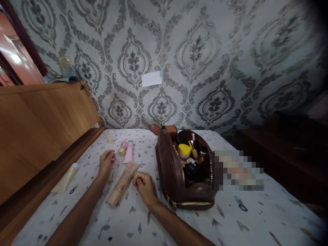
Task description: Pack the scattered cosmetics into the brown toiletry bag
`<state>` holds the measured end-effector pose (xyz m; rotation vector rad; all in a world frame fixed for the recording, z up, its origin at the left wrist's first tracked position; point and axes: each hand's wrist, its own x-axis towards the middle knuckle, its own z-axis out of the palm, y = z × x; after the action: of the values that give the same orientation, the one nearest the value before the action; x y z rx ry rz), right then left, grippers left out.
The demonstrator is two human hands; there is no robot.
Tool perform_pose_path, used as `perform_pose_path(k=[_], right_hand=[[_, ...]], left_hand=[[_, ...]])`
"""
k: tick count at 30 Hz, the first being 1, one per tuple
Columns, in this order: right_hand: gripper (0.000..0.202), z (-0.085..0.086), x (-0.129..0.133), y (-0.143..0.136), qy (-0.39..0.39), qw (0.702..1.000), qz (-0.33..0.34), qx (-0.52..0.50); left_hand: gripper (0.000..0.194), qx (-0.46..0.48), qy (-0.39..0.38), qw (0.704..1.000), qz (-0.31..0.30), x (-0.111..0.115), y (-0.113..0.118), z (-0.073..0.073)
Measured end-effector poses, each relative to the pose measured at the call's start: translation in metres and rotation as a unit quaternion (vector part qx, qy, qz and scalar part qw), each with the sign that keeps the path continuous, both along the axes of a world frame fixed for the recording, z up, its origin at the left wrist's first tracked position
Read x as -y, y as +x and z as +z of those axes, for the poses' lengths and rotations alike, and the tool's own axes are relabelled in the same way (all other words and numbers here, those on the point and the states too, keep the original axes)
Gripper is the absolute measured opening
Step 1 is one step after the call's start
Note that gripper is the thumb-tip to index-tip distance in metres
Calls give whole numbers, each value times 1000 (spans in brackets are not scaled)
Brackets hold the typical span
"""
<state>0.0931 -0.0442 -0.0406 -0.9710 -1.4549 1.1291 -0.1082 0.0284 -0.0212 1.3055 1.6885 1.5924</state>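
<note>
My left hand point(106, 163) is over the patterned sheet with its fingers curled inward. Something pale and see-through shows faintly at its palm side; I cannot make out what it is. Just beyond it are a small gold-lidded jar point(121, 151), a pink tube point(128, 152) and a small pink item point(124, 144). Between my hands a beige squeeze tube point(123, 184) lies aslant. My right hand point(144, 186) rests in a loose fist beside that tube, with nothing visible in it. To its right stands a brown makeup bag point(167, 164), unzipped and filled with cosmetics, including a yellow-lidded jar point(184, 150).
At the left lies a cream tube point(66, 178) with a white cap, near the wooden board point(46, 136) along the bed. Another small round jar point(110, 139) sits farther back. A blurred-out flat item point(239, 171) lies right of the bag. Patterned wallpaper point(164, 58) covers the wall behind.
</note>
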Motion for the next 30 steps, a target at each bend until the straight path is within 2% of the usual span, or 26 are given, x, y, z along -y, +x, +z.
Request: perform_pose_path(k=[3,7,10,13,19,23,26,30], right_hand=[[21,0,0,0,-3,1000,9,4],[21,0,-2,-1,-11,1000,8,5],[21,0,-2,-1,-12,1000,6,0],[21,-1,-3,-1,-6,1000,4,-4],[21,-6,-5,-3,-11,1000,17,-15],[21,-7,-5,-4,-9,1000,8,-18],[23,-7,-4,-5,-12,1000,2,-16],[24,-5,-2,-7,-25,1000,-3,-9]], left_hand=[[41,-57,-23,997,46,-32,-19,3],[27,-180,-50,979,80,-71,-39,16],[31,-276,-63,956,78,-90,-48,21],[38,-346,-84,932,61,-102,-53,19],[46,-424,-141,894,35,-116,-62,11],[37,-455,-156,877,22,-117,-64,14],[27,-462,-149,874,22,-110,-61,19],[23,-441,-118,890,20,-96,-56,23]])
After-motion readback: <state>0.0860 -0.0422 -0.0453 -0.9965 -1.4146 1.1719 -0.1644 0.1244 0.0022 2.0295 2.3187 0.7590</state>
